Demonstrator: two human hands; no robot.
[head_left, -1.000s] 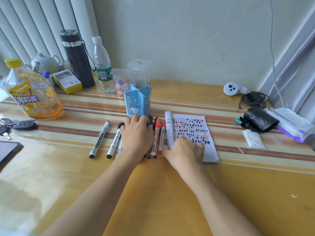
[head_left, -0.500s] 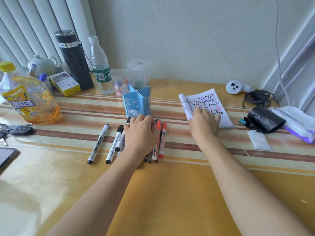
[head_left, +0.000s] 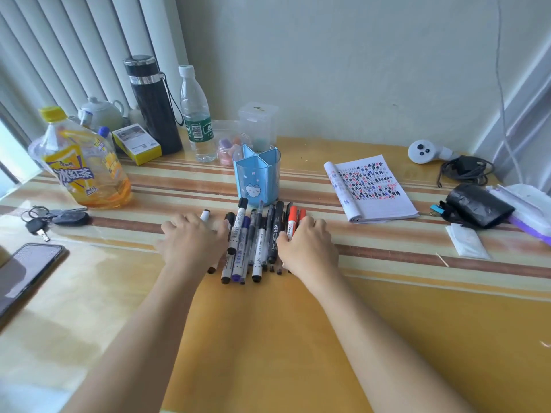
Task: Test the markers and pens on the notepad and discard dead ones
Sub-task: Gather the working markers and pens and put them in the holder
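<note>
Wide yellow bench (head_left: 268, 338) with brown stripes across its far half. At the far left corner, a big bottle of yellow tea (head_left: 86, 171), with a tall black flask (head_left: 155, 105) behind it by the wall. Toward the far right corner, the notepad (head_left: 372, 189), open and flat, full of small red, blue and black marks, well apart from both hands. By the left edge, a dark phone (head_left: 24, 272).

In the middle of the stripes, a blue pen cup (head_left: 257, 180) with a cat face, standing up. Just in front of the cup, a bunch of pens and markers (head_left: 253, 242) lying side by side.

Left hand (head_left: 190, 242) palm down against the left side of the bunch, fingers (head_left: 179, 225) close together and a little bent, on top of a white-capped marker (head_left: 205, 215). Right hand (head_left: 307, 245) palm down against the right side, fingers (head_left: 316, 225) close together over two red markers (head_left: 293, 222), thumb touching a black pen.

Near the left edge, a set of keys (head_left: 53, 219).
</note>
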